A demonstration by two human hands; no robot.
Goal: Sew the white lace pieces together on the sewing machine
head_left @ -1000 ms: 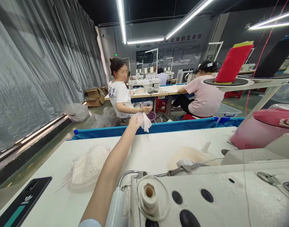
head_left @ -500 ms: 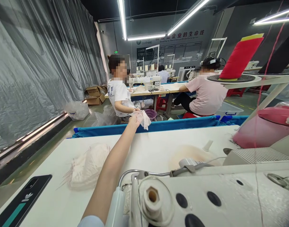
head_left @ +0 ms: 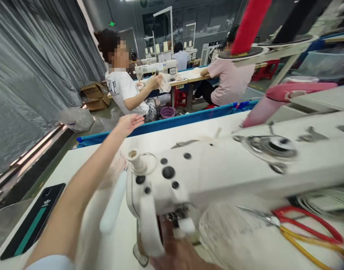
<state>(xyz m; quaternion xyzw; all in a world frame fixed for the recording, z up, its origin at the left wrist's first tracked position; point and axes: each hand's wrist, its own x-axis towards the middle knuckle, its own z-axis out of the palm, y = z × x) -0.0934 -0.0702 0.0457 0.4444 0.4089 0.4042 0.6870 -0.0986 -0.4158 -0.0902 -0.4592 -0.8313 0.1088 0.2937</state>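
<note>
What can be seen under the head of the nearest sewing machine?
Under the sewing machine's head, the right hand shows in part, with pale material beside it. The head covers the fingertips; whether they hold anything cannot be seen.

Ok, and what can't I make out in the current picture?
All in the head view:
Right hand: fingers partly hidden behind the sewing machine; its grip is unclear.
Scissors: yellow handle cut off at the lower right.
Pale cloth: partly behind the left forearm and blurred; outline unclear.
Red thread cone: top cut off by the upper edge.
Co-worker's raised hand: too small and blurred to identify what it holds.
</note>
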